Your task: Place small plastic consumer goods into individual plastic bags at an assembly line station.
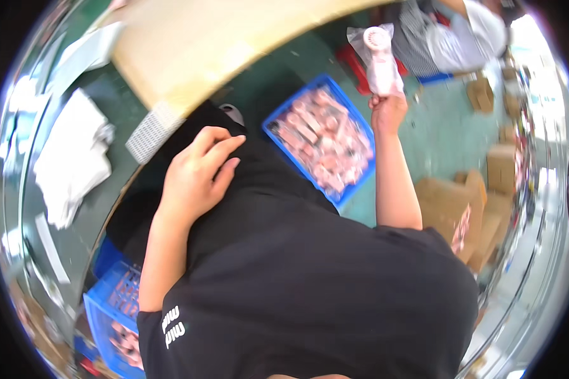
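Note:
My right hand (389,114) is raised at the far right, closed round the lower end of a pale pink handheld fan (382,63). The fan is in a clear plastic bag and stands roughly upright, its round grille at the top. Close by on the left is a blue crate (364,187) full of pink bagged pieces like it. My left hand (199,169) hovers over my dark-clothed lap, fingers loosely bent, thumb apart, nothing in it.
A pale tabletop (189,50) curves across the upper left. White cloth or bags (76,158) lie at the left. Another blue crate (101,316) with pink pieces is at the lower left. Cardboard boxes (449,202) stand at the right. A person in striped clothing (417,38) is beyond my right hand.

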Available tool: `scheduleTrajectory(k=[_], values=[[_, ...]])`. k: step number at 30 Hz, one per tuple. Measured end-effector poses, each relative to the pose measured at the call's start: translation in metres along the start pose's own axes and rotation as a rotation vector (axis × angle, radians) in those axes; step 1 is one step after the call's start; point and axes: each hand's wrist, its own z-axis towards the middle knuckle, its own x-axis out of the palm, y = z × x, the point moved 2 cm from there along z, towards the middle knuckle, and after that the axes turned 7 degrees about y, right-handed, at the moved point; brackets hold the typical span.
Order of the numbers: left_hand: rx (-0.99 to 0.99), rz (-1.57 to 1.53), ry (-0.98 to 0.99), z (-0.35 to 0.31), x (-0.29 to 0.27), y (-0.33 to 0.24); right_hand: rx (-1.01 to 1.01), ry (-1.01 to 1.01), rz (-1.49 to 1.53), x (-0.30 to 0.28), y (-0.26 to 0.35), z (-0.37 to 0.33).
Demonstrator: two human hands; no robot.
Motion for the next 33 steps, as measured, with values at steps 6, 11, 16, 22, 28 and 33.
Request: scheduleTrajectory(k=[6, 11, 16, 22, 28, 33], values=[[-0.032, -0.002, 0.346, 0.028, 0.038, 0.0, 0.52, -0.446, -0.451, -0.209, -0.087, -0.1], [-0.032, 0.01, 0.398, 0.037, 0.045, -0.008, 0.928, -0.768, -0.124, -0.255, -0.168, -0.177], [-0.097, 0.051, 0.391, 0.03, 0.041, -0.013, 0.991, -0.844, 0.007, -0.279, -0.22, -0.181], [-0.168, -0.055, 0.337, 0.025, 0.03, -0.016, 1.081, -0.794, -0.418, -0.306, -0.253, -0.121], [-0.221, -0.127, 0.144, 0.0, 0.004, 0.005, 1.36, -0.673, -0.188, -0.398, -0.282, -0.163], [-0.27, -0.043, 0.247, 0.011, -0.008, 0.005, 1.602, -0.478, 0.015, -0.441, -0.312, -0.242]])
